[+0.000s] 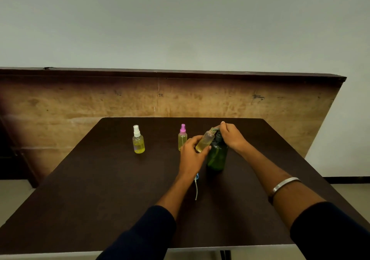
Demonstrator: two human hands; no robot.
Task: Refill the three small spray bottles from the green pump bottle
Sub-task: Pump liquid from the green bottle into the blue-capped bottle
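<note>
Pump bottle (217, 156), green, stands upright on table (100, 199); liquid level inside not readable. My right hand (232, 137) sits on its pump head, fingers curled over the top. My left hand (191, 155) grips an uncapped small bottle (205, 140), tilted, mouth at the nozzle, part full of yellow liquid. Just left of pump bottle: pink-capped bottle (182, 137), yellow liquid. Further left: white-capped bottle (138, 140), roughly half full. Blue sprayer cap (196, 185) with tube lies nearer me.
</note>
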